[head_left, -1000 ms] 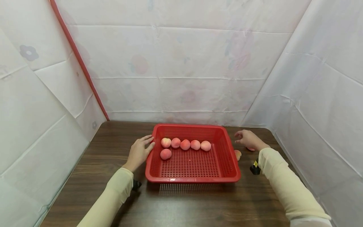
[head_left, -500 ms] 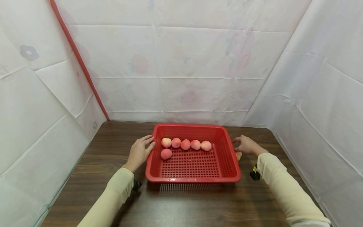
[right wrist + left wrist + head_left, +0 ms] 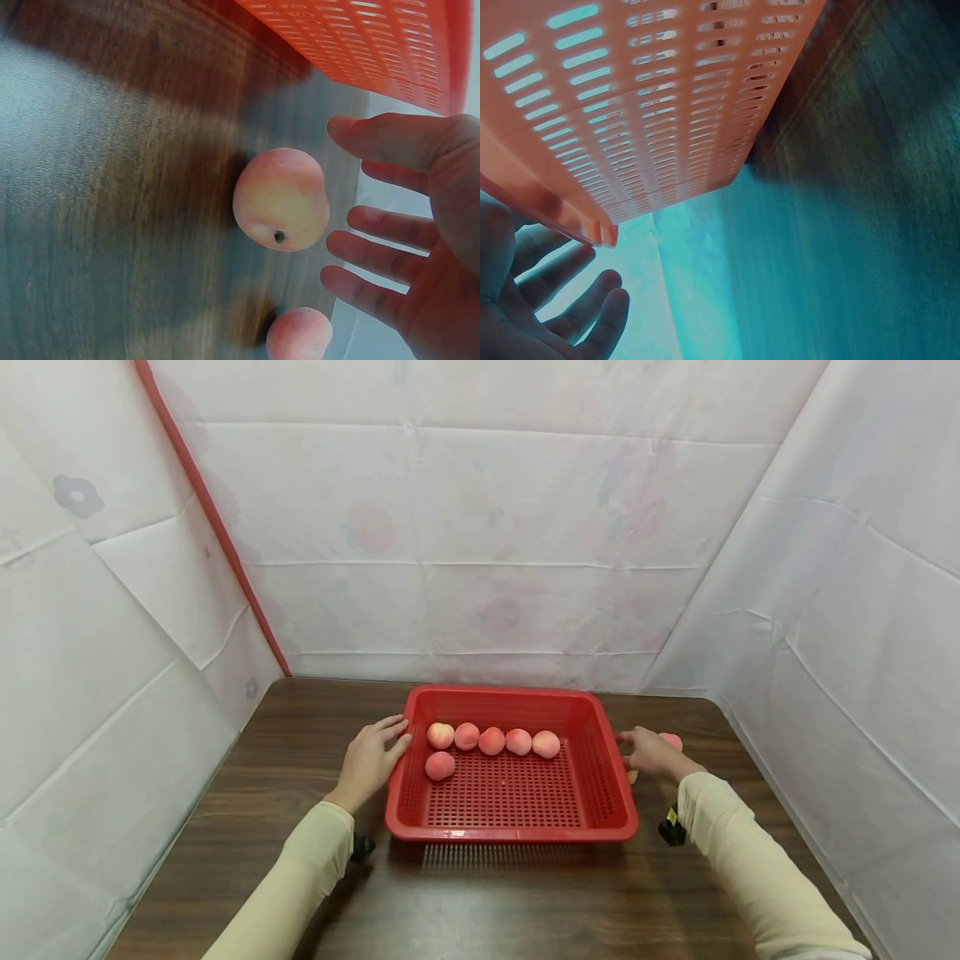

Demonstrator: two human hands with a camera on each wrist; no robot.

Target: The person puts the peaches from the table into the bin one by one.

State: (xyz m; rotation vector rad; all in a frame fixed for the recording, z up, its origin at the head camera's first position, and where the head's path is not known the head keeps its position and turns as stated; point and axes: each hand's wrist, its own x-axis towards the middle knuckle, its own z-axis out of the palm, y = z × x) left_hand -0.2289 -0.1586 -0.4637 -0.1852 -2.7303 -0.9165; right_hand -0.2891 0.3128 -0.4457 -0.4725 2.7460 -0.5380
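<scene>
Standing on the dark wooden table (image 3: 480,893), the red basket (image 3: 510,831) holds six peaches. Her left hand (image 3: 369,760) rests relaxed against its left rim. Beside its right wall, the right hand (image 3: 651,752) hovers with fingers spread over one loose peach (image 3: 281,199), seemingly not touching; another peach (image 3: 671,741) lies just beyond.
</scene>
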